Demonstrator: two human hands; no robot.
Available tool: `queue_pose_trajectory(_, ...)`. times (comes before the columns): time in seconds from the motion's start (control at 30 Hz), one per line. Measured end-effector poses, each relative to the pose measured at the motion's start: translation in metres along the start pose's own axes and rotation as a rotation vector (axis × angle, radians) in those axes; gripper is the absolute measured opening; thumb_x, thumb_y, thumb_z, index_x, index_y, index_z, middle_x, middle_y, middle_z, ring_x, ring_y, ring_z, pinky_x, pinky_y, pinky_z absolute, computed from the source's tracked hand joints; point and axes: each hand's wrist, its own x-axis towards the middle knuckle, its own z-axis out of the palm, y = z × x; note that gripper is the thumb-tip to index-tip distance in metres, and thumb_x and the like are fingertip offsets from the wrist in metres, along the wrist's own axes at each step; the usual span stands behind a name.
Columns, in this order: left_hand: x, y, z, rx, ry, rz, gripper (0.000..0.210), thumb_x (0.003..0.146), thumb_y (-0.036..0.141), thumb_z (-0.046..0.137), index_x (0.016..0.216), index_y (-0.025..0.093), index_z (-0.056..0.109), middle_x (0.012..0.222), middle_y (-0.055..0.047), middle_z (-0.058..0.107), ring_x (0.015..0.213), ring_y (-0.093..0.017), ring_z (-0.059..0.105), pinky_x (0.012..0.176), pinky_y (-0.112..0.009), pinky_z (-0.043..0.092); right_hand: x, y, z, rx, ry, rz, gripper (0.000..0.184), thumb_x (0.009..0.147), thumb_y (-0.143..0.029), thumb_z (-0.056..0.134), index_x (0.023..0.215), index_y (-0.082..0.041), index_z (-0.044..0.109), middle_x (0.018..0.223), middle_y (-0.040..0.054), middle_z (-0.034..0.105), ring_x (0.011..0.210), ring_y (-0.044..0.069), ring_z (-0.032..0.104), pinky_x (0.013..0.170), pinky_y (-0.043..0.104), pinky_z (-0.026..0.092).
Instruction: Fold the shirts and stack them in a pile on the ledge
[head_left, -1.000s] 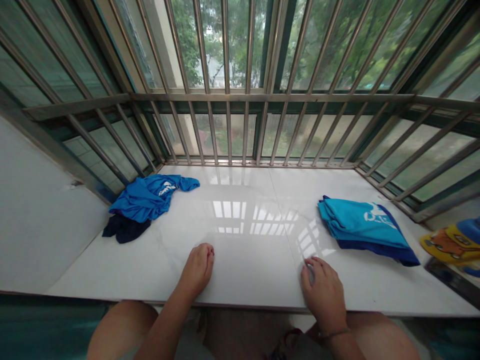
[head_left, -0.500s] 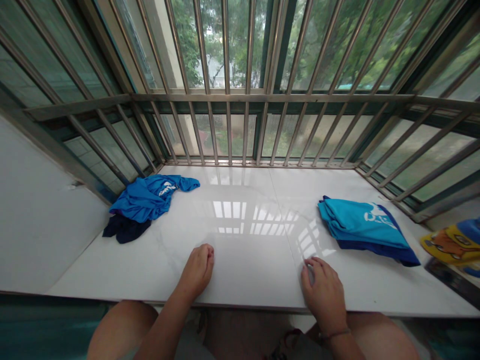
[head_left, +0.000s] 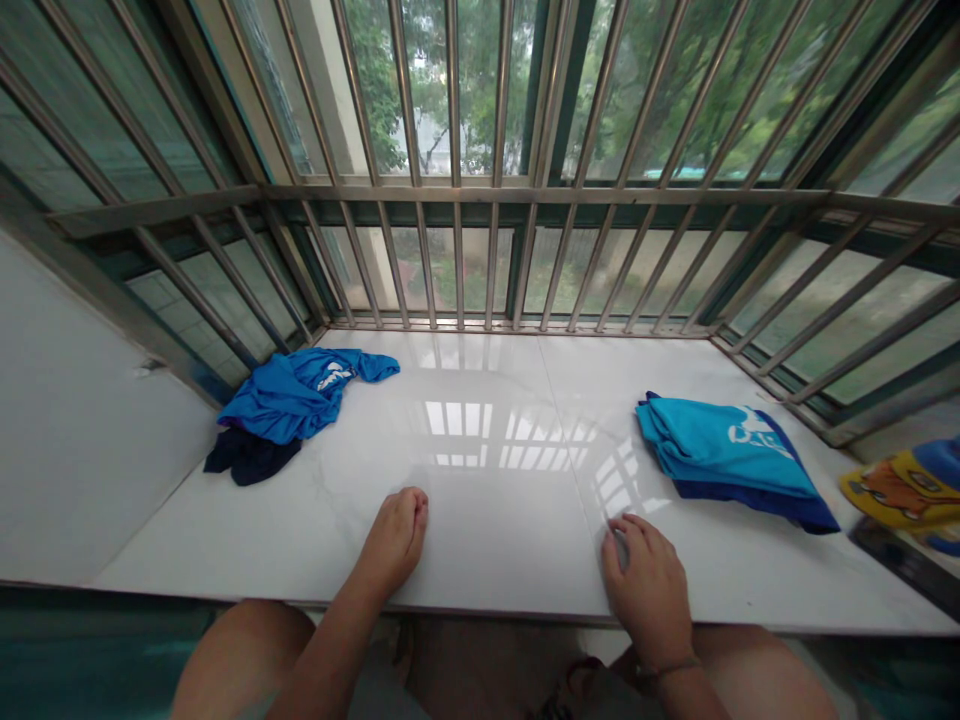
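Crumpled shirt [head_left: 300, 395]: a bright blue garment with white print, bunched at the far left of the bench, its loose sleeve trailing toward the middle; it lies on top of a dark navy garment [head_left: 247, 458] that shows at its near edge.

Your left hand [head_left: 395, 535]: rests on the bench [head_left: 487, 480] near the front edge, fingers [head_left: 415, 507] curled under into a loose fist, holding nothing. The crumpled shirt lies ahead of it and to its left, well apart.

Bench centre: bare glossy white stone between your two hands, mirroring the window bars.

Your right hand [head_left: 649, 580]: lies palm down at the front edge, fingers slightly spread and flat on the stone, holding nothing; a thin band sits on the wrist.

Folded shirt [head_left: 720, 450]: a turquoise garment with white print, folded flat over a navy layer, on the right half of the bench. Its long axis runs from far left to near right, slanting away from you. It lies ahead of your right hand and to its right, near but not touching.

Nearer hand: your right hand for the folded shirt, your left hand for the crumpled shirt.

Right margin: a yellow and blue printed item [head_left: 900, 485] sits past the bench corner, cut off by the frame.

Window grille [head_left: 457, 190]: metal bars enclose the bench on three sides.
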Motion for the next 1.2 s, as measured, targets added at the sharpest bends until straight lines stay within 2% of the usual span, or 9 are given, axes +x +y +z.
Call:
queue_pose_trajectory(0.3,-0.001,0.0006,-0.0017,0.009,0.01,0.04,0.016,0.102,0.019,0.044,0.091,0.026,0.053,0.084,-0.004,0.066,0.081,-0.026,0.065,0.079,-0.04,0.052,0.0003,-0.0014,-0.0006,0.013,-0.002,0.011,0.029,0.104,-0.04,0.053,0.112,-0.019,0.071,0.119,0.0179,0.075,0.114,0.034,0.068,0.103,0.049,0.052)
queue_pose_trajectory(0.67,0.0005,0.0064,-0.0084,0.005,-0.056,0.039,0.012,0.099,0.022,0.046,0.089,0.027,0.049,0.082,-0.004,0.063,0.08,-0.025,0.061,0.078,-0.041,0.05,-0.0009,0.0003,0.0008,0.017,-0.016,0.014,0.028,0.104,-0.039,0.055,0.112,-0.018,0.071,0.12,0.0173,0.074,0.115,0.034,0.067,0.104,0.049,0.051)
queue_pose_trajectory(0.9,0.0007,0.0034,-0.0033,0.044,-0.023,0.017,0.012,0.096,0.02,0.046,0.087,0.027,0.048,0.079,-0.003,0.061,0.079,-0.027,0.062,0.075,-0.04,0.048,0.0002,-0.0007,-0.0004,0.002,0.008,-0.006,0.027,0.105,-0.038,0.054,0.111,-0.018,0.072,0.119,0.0166,0.074,0.112,0.033,0.068,0.103,0.048,0.052)
queue_pose_trajectory(1.2,-0.0015,0.0032,-0.0067,0.013,-0.059,0.037,0.011,0.097,0.018,0.046,0.091,0.027,0.048,0.082,-0.002,0.061,0.081,-0.026,0.061,0.078,-0.04,0.047,-0.0006,-0.0006,0.0006,0.016,0.011,0.002,0.028,0.105,-0.039,0.054,0.112,-0.018,0.071,0.119,0.0173,0.074,0.114,0.033,0.068,0.104,0.048,0.052)
